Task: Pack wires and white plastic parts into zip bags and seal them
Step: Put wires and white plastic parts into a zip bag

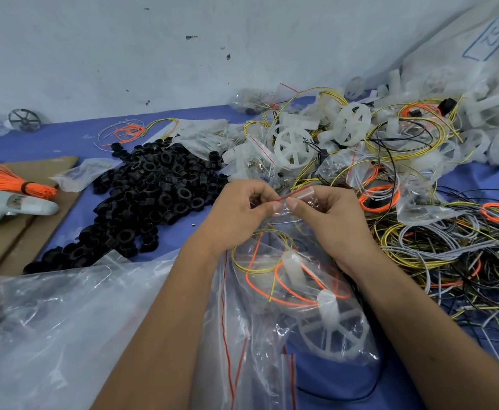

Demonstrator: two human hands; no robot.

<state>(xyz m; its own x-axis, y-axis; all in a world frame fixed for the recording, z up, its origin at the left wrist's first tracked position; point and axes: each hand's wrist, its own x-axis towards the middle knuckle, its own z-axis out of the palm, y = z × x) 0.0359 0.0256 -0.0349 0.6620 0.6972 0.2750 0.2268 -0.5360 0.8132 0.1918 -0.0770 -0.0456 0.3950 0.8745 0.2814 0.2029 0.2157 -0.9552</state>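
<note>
Blue table (183, 119) against pale wall; clutter at 9 through 3 o'clock, little bare cloth. Left hand (236, 214) and right hand (328, 220) pinch zip bag (307, 291) top edge, centre, thumbs meeting.

Tabletop (183, 113): zip bag (301, 291) front centre, wheel (331, 335) and wires (272, 261) inside; heap of rings (153, 184) left behind it; loose wires (449, 247) right; wall (153, 39) at back.

Even, soft light; perhaps edge-warped.
</note>
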